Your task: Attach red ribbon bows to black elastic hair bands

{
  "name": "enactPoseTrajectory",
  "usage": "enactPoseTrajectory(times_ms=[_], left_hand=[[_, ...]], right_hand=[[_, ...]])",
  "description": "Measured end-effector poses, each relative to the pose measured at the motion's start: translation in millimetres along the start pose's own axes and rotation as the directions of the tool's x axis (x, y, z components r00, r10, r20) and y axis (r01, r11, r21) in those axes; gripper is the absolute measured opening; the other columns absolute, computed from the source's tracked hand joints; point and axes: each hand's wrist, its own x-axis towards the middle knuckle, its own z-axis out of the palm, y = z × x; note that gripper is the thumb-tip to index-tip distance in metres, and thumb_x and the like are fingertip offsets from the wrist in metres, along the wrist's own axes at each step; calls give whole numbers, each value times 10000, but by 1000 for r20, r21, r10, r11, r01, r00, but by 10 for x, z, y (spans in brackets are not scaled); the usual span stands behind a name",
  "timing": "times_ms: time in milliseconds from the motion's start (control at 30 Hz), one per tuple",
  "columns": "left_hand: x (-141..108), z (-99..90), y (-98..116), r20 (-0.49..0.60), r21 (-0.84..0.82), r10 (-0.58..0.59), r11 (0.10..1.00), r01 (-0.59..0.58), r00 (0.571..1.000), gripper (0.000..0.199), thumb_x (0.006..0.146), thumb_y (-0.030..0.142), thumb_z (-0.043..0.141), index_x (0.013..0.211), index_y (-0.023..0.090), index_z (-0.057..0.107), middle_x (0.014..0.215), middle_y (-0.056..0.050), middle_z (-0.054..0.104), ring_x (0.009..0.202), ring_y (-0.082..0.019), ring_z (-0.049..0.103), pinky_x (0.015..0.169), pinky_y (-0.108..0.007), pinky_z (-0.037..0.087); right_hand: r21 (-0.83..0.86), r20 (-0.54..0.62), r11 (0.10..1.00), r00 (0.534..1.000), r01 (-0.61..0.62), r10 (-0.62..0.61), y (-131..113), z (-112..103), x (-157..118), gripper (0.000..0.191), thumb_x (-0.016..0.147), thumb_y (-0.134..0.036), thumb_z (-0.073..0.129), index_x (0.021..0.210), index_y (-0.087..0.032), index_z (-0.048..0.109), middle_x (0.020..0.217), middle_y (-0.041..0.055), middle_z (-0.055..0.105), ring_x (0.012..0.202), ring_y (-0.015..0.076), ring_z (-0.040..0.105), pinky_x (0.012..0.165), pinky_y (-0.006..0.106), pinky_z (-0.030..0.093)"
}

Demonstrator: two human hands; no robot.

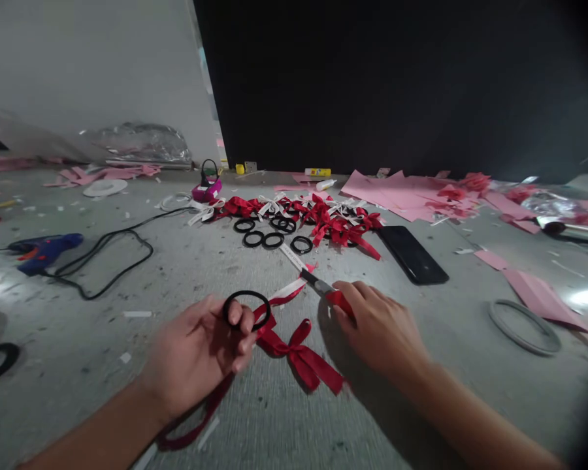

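Note:
My left hand (200,352), palm up with fingers curled, holds a black ring (249,294) at its fingertips. Red ribbon (289,294) runs from beside those fingers toward the blades, and another dark red length (191,437) lies below the wrist. Just right of the fingertips, a red ribbon bow (296,352) rests on the surface. My right hand (379,323) is closed round the red and grey handle of what look like scissors (321,285); their pale, printed blade points away from me. How the fingers sit in the handle is hidden.
Beyond my hands lie several black rings (273,241) and a pile of red and white bows (323,212). A phone (411,254) is to the right, near a grey ring (524,328). At left lies a blue glue gun (51,251) with its cord. Pink paper (387,192) is behind.

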Motion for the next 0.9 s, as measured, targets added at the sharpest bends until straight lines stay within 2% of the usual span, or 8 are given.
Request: enactPoseTrajectory(times_ms=[133,233,300,433,600,733,833,900], left_hand=[[19,-8,19,-46,-87,12,996,-16,999,175,876,253,543,800,134,646,785,-57,595,663,-173,575,569,-277,488],[2,-20,4,-47,-94,23,995,-28,999,154,892,188,519,814,142,643,763,-46,600,644,-161,576,562,-267,483],[-5,-27,-18,-35,-70,42,997,-44,999,142,899,205,532,826,160,645,740,-32,608,617,-153,578,547,-264,484],[-14,-54,-100,14,56,69,996,-69,998,159,879,324,612,851,174,659,624,-5,606,470,-99,518,445,-195,422],[-72,-52,-113,32,138,36,990,-40,999,206,810,381,702,840,180,670,591,-8,615,463,-78,511,435,-153,400],[-88,-52,145,-24,122,183,976,-179,983,168,836,339,641,824,176,679,559,-19,581,474,-106,487,465,-207,434],[-49,-109,418,-81,122,352,932,-341,932,172,872,251,528,813,154,658,547,-16,532,411,-89,367,412,-220,384],[-5,-171,550,-129,134,421,904,-405,898,151,860,207,505,847,149,644,618,-36,551,454,-108,412,401,-218,362]], right_hand=[[-57,-7,984,986,-166,166,65,0,34,144,919,-298,519,1049,-250,557,907,11,667,735,212,631,519,294,302],[-102,-94,979,982,-175,166,108,27,54,144,914,-309,533,1020,-228,587,916,38,666,815,250,622,605,336,388],[-93,-186,991,980,-92,73,108,52,54,201,905,-305,554,1075,-207,600,1049,78,652,946,282,594,757,403,434],[36,-314,990,942,138,-119,-9,59,6,279,916,-278,543,1171,-175,594,1195,118,596,1085,284,533,959,469,383],[188,-213,911,921,367,-327,-197,6,-51,306,940,-207,487,1231,-206,582,1242,98,600,1159,267,509,1038,501,313],[282,-132,809,856,516,-500,-224,5,-47,327,928,-130,444,1189,-241,607,1225,52,632,1157,243,527,1072,538,253],[327,-161,735,801,594,-576,-200,15,-47,284,877,-83,465,1031,-224,657,1109,31,679,1110,224,557,1074,524,260],[342,-206,713,789,613,-579,-181,16,-53,243,840,-64,489,928,-208,665,1044,30,688,1070,222,573,1061,513,290]])
